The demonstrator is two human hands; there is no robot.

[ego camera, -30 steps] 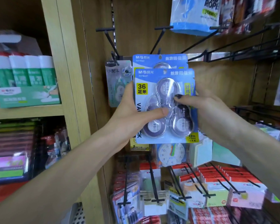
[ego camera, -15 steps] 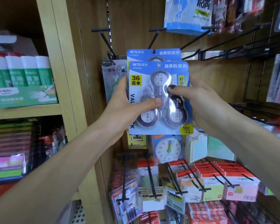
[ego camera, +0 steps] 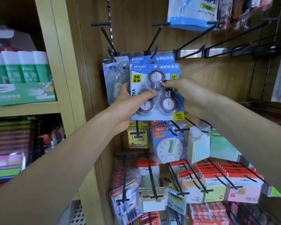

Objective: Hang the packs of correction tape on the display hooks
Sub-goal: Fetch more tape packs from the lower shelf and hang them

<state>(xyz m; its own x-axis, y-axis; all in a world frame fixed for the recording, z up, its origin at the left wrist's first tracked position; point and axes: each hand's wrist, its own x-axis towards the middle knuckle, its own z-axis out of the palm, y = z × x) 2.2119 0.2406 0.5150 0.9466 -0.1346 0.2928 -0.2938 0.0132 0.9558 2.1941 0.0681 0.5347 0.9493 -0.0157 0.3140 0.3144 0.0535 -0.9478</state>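
Item 1: front pack of correction tape, blue card, three round dispensers under a clear blister, yellow "36" label at upper left. It is being held upright by both hands before the wooden back panel, its hang hole lying above all the fingers, just below the tip of the display hook.

Item 2: left hand. It is gripping the pack's left edge; the thumb is lying across the blister front, its tip reaching the centre, while the fingers are going behind the card, out of sight. The pack's lower left corner is sitting against the palm.

Item 3: right hand. It is holding the pack's right edge; a dark-nailed fingertip is pressing on the blister just right of the top dispenser, and the remaining fingers are curling round behind the card. The two hands' tips are lying close together on the blister, not touching.

Item 4: rear pack of correction tape, same blue card, already hanging on the hook, directly behind the front pack and above both sets of fingers; only its top strip is showing.

Item 5: single-dispenser pack, silver-grey card, hanging on the neighbouring hook, immediately left of the left fingers.

Item 6: clock toy pack, hanging below both wrists.
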